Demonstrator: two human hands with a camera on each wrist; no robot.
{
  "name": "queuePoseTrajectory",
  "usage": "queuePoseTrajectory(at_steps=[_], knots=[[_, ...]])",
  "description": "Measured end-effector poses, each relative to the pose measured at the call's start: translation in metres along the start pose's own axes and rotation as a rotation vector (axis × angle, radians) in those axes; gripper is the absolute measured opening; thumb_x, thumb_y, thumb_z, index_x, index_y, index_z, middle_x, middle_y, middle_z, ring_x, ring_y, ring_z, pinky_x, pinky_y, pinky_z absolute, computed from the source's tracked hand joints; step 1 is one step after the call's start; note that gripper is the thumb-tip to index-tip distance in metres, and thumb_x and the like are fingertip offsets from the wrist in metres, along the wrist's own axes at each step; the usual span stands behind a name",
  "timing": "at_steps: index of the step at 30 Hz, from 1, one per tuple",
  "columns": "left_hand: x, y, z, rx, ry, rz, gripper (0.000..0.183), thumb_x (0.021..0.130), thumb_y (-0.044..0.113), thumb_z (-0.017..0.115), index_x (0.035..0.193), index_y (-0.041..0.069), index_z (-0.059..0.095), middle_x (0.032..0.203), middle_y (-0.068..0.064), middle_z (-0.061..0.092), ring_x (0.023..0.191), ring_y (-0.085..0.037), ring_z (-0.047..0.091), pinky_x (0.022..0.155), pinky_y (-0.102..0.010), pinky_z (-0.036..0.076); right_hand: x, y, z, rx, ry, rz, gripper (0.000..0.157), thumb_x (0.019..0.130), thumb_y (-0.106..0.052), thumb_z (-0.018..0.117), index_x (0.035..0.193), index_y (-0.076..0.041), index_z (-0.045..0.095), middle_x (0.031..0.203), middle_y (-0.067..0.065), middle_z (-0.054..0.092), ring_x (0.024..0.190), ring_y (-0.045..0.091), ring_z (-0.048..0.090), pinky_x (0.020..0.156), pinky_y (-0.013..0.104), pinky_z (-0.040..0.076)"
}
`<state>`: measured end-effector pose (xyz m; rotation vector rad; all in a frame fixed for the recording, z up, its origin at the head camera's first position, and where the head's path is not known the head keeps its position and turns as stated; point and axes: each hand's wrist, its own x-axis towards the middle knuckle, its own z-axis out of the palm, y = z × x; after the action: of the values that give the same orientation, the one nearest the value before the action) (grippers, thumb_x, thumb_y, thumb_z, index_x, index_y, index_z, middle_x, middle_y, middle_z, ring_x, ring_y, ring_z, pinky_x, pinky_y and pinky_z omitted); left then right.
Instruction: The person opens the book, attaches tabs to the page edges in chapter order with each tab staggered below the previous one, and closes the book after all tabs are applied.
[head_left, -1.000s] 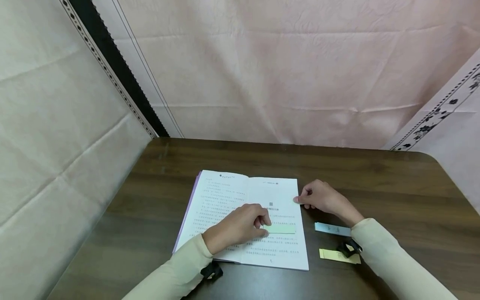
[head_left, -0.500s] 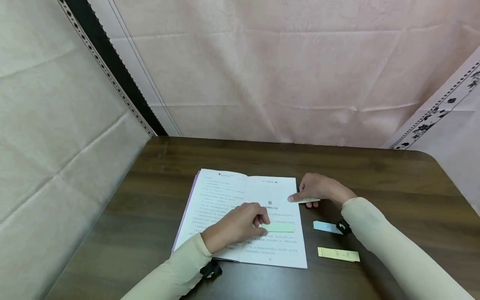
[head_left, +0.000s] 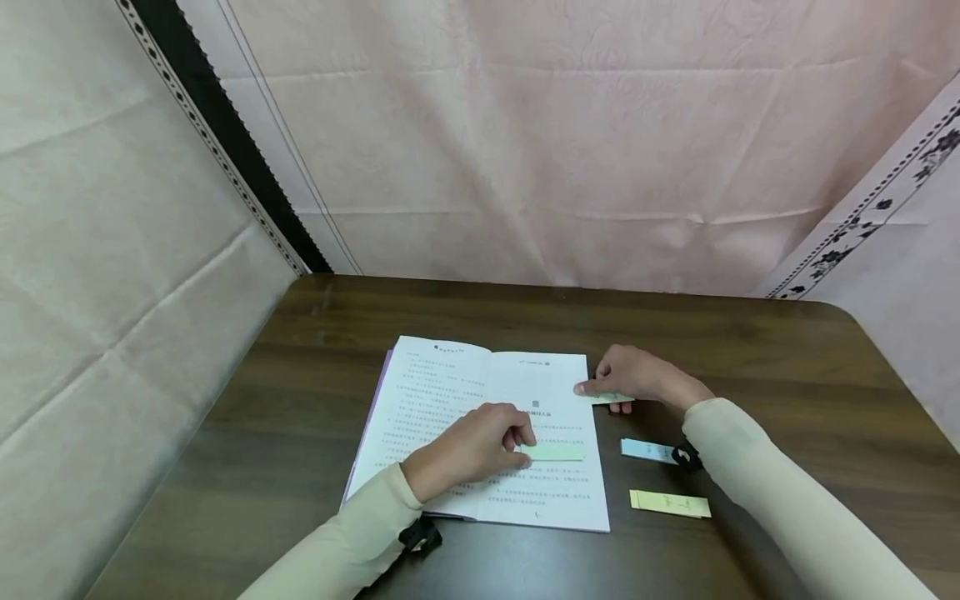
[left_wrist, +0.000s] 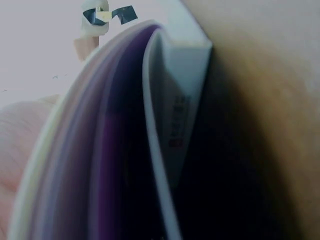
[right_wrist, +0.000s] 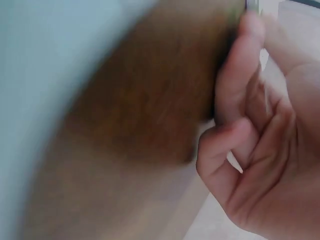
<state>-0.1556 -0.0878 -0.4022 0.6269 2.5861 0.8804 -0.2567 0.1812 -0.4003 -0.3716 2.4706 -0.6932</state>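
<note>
An open book [head_left: 442,379] with a purple cover edge lies on the table. My left hand [head_left: 472,446] rests over its right page, thumb and fingers pinching the left end of a green sticky note strip [head_left: 555,452]. At the book's right edge my right hand [head_left: 637,375] pinches a pale sticky note [head_left: 613,399] that sticks out past the page. The right thumb lies on the page's edge, and the other fingers curl below. In the left wrist view the book's pages [left_wrist: 155,125] are seen edge-on and blurred; the right wrist view shows the curled right fingers [right_wrist: 220,150].
To the right of the book lie a blue sticky note strip [head_left: 647,451], partly behind the right wrist strap, and a yellow sticky note strip [head_left: 670,503]. The brown wooden table [head_left: 300,400] ends at a hanging pale cloth [head_left: 525,167].
My right hand has shifted slightly upward and its pale sticky note has come into sight at the page's edge. The left hand stays on the green strip.
</note>
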Motion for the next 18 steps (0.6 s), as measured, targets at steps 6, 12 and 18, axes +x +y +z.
queuePoseTrajectory(at_steps=[6,12,18], knots=[[0.000,0.001,0.000,0.002,0.008,-0.002,0.013,0.088,0.012,0.087,0.095,0.016,0.077,0.082,0.009,0.060,0.076,-0.008,0.054,0.070,-0.022,0.046,-0.034,-0.009,0.002,-0.183,0.267,-0.019,0.033,0.103,-0.037,0.070,0.103,-0.005,0.075,0.075,0.003,0.062,0.063,0.018,0.053,0.055,0.032,0.041],[-0.001,0.001,0.001,-0.008,0.015,-0.002,0.014,0.088,0.010,0.087,0.095,0.015,0.077,0.081,0.009,0.060,0.076,-0.008,0.054,0.070,-0.022,0.046,-0.070,-0.036,0.022,-0.219,0.377,-0.162,0.021,0.098,-0.020,0.078,0.109,-0.003,0.075,0.096,0.005,0.071,0.074,0.015,0.060,0.061,0.033,0.052],[-0.003,0.001,0.003,-0.039,0.025,0.004,0.013,0.088,0.008,0.086,0.094,0.014,0.077,0.081,0.009,0.061,0.074,-0.007,0.053,0.071,-0.022,0.048,-0.085,-0.057,0.061,-0.218,0.310,-0.327,0.024,0.091,-0.013,0.084,0.112,-0.006,0.075,0.104,0.001,0.072,0.092,0.016,0.069,0.077,0.035,0.059]])
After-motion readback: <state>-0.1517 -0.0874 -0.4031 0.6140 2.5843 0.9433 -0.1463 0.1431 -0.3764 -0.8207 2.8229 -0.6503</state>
